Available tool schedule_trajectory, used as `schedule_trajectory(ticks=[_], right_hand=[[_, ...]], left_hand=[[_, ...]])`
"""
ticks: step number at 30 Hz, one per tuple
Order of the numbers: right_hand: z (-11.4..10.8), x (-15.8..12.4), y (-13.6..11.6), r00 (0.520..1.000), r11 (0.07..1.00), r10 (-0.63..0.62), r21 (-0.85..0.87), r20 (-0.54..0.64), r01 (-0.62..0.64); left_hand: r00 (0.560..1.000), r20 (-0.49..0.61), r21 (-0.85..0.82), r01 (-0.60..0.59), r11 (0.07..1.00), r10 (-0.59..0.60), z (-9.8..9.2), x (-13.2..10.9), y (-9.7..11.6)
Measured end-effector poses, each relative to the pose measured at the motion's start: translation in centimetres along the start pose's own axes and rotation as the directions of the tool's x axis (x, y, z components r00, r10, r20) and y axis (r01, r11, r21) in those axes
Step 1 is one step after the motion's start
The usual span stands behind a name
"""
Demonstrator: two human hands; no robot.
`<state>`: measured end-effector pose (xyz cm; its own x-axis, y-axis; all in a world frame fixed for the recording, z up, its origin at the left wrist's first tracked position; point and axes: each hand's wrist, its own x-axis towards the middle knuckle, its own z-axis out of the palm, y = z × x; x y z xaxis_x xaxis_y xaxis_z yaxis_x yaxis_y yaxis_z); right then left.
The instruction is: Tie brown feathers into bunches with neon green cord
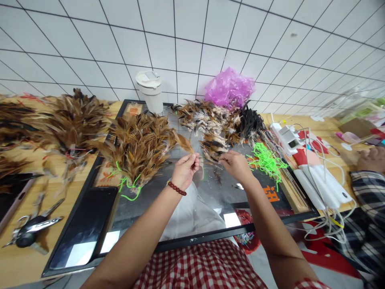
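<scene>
My left hand (pixel 185 170), with a beaded bracelet at the wrist, pinches a brown feather (pixel 184 142) that points up and left. My right hand (pixel 236 165) is closed at the lower edge of a small dark feather clump (pixel 214 145); its fingertips touch or hover at that clump, and what they grip is too small to make out. Left of my hands lies a large pile of brown feathers (pixel 140 144) on the dark glass-topped board (pixel 207 200). Behind the clump is a pile of pale and brown feathers (pixel 207 116).
Bright green strings (pixel 267 162) and black strands (pixel 251 122) lie right. A white cup (pixel 150 90) and pink bag (pixel 230 88) stand behind. A phone (pixel 86 224), keys (pixel 33 228), power strip with cables (pixel 285 138) and another person's sleeve (pixel 368 192) flank the board.
</scene>
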<state>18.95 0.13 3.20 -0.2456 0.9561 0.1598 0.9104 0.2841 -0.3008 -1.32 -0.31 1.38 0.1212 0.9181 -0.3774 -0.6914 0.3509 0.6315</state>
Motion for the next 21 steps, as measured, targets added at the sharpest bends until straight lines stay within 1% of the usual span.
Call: schedule_trajectory(ticks=[2,4,6,8,9,10,11,12,13,14,15,16,17,18,19,20,21], right_hand=[[0.3,-0.2,-0.5,0.999,0.997,0.009,-0.073,0.032,-0.006],[0.7,-0.3,-0.9,0.999,0.996,0.013,-0.090,0.040,-0.009],[1.0,-0.3,-0.8,1.000,1.000,0.019,0.012,0.002,-0.019],[1.4,-0.2,-0.4,0.996,0.970,0.069,0.238,-0.062,-0.052],[1.6,-0.2,-0.2,0.992,0.923,0.112,0.378,-0.066,-0.079],[1.9,-0.2,0.0,0.988,0.851,0.150,0.513,-0.037,-0.110],[2.1,-0.2,0.2,0.984,0.763,0.178,0.629,0.016,-0.148],[2.4,-0.2,0.4,0.979,0.674,0.190,0.715,0.075,-0.186],[2.6,-0.2,0.5,0.973,0.605,0.196,0.767,0.120,-0.216],[2.6,-0.2,0.6,0.970,0.575,0.206,0.786,0.132,-0.229],[2.6,-0.3,0.6,0.968,0.591,0.230,0.776,0.098,-0.219],[2.5,-0.3,0.6,0.965,0.646,0.260,0.739,0.020,-0.189],[2.2,-0.5,0.6,0.957,0.724,0.279,0.672,-0.081,-0.154],[1.9,-0.6,0.5,0.947,0.804,0.272,0.581,-0.174,-0.124],[1.5,-0.8,0.4,0.945,0.869,0.240,0.483,-0.223,-0.107],[1.1,-1.0,0.2,0.958,0.914,0.194,0.393,-0.210,-0.099],[0.9,-1.2,0.0,0.979,0.944,0.149,0.313,-0.139,-0.100]], left_hand=[[1.000,-0.018,0.022,-0.012,1.000,0.012,0.0,0.1,-0.1],[1.000,-0.025,0.039,-0.014,0.999,0.015,-0.1,0.1,-0.4],[1.000,-0.025,0.045,-0.015,0.999,0.016,-0.2,0.1,-0.6],[1.000,-0.021,0.046,-0.016,0.999,0.017,-0.2,0.1,-0.7],[1.000,-0.019,0.047,-0.016,0.999,0.017,-0.2,0.1,-0.8],[1.000,-0.016,0.049,-0.015,0.999,0.015,-0.2,0.1,-0.8],[1.000,-0.014,0.052,-0.011,0.999,0.012,-0.2,0.1,-0.9],[1.000,-0.011,0.054,-0.009,0.998,0.009,-0.2,0.1,-0.9],[1.000,-0.009,0.055,-0.006,0.998,0.007,-0.2,0.1,-0.9],[1.000,-0.008,0.054,-0.004,0.999,0.005,-0.2,0.1,-0.9],[1.000,-0.009,0.050,-0.002,0.999,0.002,-0.2,0.1,-0.9],[1.000,-0.011,0.045,0.001,0.999,-0.001,-0.2,0.1,-0.8],[1.000,-0.014,0.039,0.005,0.999,-0.004,-0.2,0.1,-0.8],[1.000,-0.020,0.032,0.009,0.999,-0.008,-0.2,0.1,-0.7],[1.000,-0.027,0.026,0.013,1.000,-0.013,-0.2,0.1,-0.7],[0.999,-0.033,0.019,0.017,1.000,-0.016,-0.2,0.2,-0.7],[0.999,-0.037,0.013,0.020,1.000,-0.019,-0.2,0.2,-0.6]])
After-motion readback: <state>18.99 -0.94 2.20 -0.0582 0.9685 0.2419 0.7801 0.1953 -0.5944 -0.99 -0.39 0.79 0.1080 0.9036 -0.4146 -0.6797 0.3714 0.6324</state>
